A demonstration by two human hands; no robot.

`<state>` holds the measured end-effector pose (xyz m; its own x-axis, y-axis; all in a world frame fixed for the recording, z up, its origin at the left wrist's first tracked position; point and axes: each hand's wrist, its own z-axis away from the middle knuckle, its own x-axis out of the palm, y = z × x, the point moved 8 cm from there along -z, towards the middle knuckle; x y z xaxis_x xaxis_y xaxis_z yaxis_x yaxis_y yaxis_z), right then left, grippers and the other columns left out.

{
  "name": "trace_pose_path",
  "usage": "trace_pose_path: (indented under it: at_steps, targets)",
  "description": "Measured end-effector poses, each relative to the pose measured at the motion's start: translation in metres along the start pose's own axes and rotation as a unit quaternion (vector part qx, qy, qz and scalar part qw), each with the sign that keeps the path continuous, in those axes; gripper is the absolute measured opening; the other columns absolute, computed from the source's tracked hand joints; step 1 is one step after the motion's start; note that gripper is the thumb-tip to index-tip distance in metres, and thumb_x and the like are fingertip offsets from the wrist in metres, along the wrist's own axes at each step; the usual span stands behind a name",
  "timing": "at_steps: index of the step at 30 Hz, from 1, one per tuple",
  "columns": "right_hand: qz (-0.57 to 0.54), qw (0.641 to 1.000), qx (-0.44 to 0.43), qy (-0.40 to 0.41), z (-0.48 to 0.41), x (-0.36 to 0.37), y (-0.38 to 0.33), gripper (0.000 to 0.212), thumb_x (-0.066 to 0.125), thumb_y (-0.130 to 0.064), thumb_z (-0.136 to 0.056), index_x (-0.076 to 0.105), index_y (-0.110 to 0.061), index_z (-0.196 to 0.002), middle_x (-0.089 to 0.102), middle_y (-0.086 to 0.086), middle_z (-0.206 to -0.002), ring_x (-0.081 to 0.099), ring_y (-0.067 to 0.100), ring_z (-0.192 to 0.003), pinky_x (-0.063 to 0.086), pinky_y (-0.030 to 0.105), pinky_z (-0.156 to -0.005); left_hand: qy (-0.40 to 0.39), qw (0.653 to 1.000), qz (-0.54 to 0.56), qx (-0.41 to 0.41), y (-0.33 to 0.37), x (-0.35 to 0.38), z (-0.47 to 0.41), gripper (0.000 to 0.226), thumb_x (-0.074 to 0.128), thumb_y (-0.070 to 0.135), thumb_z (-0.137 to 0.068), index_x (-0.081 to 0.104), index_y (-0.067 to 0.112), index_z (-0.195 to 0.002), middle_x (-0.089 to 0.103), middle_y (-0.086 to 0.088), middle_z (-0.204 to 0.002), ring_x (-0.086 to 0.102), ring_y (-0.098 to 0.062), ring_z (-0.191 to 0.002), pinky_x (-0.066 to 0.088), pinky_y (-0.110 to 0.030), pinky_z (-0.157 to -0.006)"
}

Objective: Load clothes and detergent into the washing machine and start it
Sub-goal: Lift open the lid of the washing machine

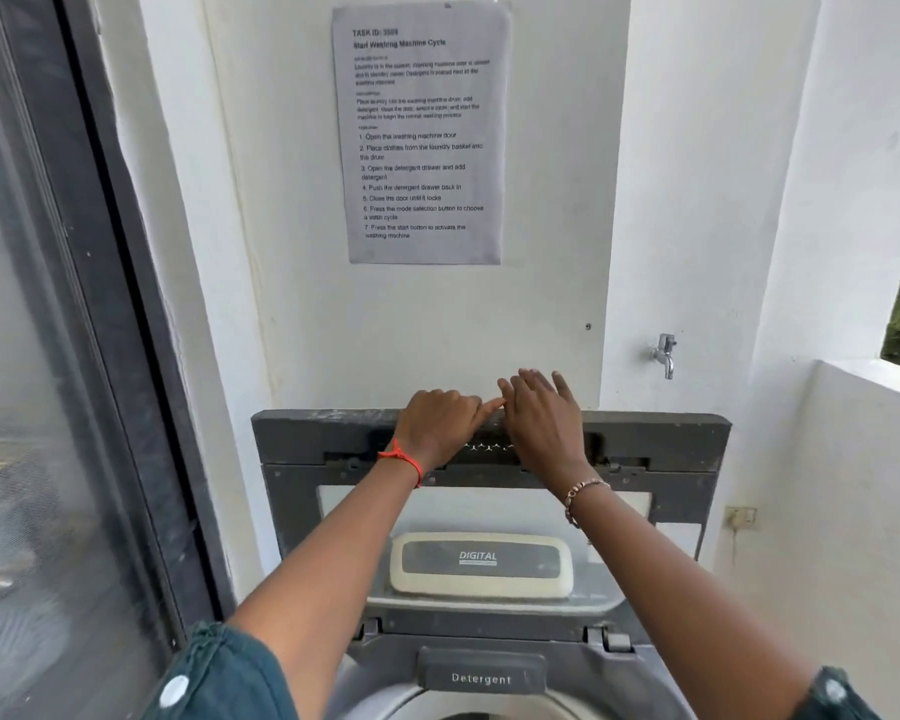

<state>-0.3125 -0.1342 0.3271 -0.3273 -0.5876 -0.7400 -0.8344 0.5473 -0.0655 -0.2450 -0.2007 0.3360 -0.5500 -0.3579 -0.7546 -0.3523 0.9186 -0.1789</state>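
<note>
The top-loading washing machine's dark grey lid (671, 439) stands raised upright against the white wall. My left hand (437, 423) sits at the lid's top edge with its fingers curled over it and the index finger stretched right. My right hand (541, 418) lies beside it with straight fingers over the same edge, touching that index finger. Below, a grey flap marked Detergent (481, 678) sits at the back rim of the open drum (468, 714). No clothes or detergent container are in view.
A printed instruction sheet (422, 132) hangs on the wall above the lid. A metal tap (665, 353) juts from the wall at the right, with a wall socket (740, 517) below it. A dark-framed glass door (48, 407) stands close on the left, a low white balcony wall (863, 459) on the right.
</note>
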Motion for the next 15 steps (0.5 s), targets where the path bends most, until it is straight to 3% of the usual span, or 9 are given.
trace_pose_path:
  at_steps: [2,4,8,11,15]
  targets:
    - [0.004,0.999,-0.002,0.036,0.009,0.009,0.005,0.053,0.017,-0.028,-0.095,0.054,-0.002,-0.122,0.054,0.016,-0.133,0.046,0.027,-0.129,0.018,0.041,-0.112,0.027,0.999,-0.002,-0.028,-0.003,0.010,0.006,0.063,0.012,0.048,-0.095,0.061,0.013,-0.114,0.069,-0.008,-0.110,0.061,-0.028,-0.110,0.047,-0.041,-0.086]
    - [0.009,0.999,-0.019,0.038,0.020,0.024,0.008,0.051,0.021,-0.029,-0.097,0.043,0.000,-0.133,0.041,0.015,-0.143,0.035,0.028,-0.135,0.009,0.042,-0.114,0.043,0.998,-0.023,-0.049,-0.006,0.023,0.012,0.058,0.013,0.046,-0.096,0.042,0.015,-0.137,0.050,-0.005,-0.138,0.039,-0.025,-0.134,0.030,-0.055,-0.107]
    - [0.034,0.999,-0.038,0.002,0.033,0.047,0.016,0.058,0.009,-0.038,-0.099,0.035,-0.003,-0.137,0.046,0.017,-0.139,0.038,0.032,-0.133,0.000,0.040,-0.113,0.006,0.998,-0.040,-0.040,-0.005,0.061,0.027,0.061,0.002,0.052,-0.096,0.023,0.020,-0.144,0.034,-0.004,-0.150,0.016,-0.025,-0.142,0.013,-0.053,-0.111]
    - [0.049,0.998,-0.033,0.009,0.031,0.053,0.018,0.054,0.025,-0.036,-0.094,0.038,-0.002,-0.134,0.050,0.016,-0.136,0.041,0.032,-0.131,-0.001,0.039,-0.113,0.013,0.997,-0.048,-0.053,-0.006,0.070,0.027,0.061,0.003,0.053,-0.096,0.011,0.022,-0.148,0.029,-0.005,-0.152,0.007,-0.027,-0.143,0.007,-0.053,-0.112]
    - [0.045,0.998,-0.035,0.031,0.034,0.052,0.016,0.058,0.022,-0.035,-0.096,0.022,-0.003,-0.144,0.026,0.013,-0.151,0.016,0.024,-0.142,0.001,0.040,-0.115,0.031,0.996,-0.057,-0.052,-0.007,0.070,0.026,0.063,0.000,0.055,-0.095,-0.005,0.021,-0.148,0.003,-0.001,-0.158,-0.010,-0.023,-0.144,0.000,-0.052,-0.114]
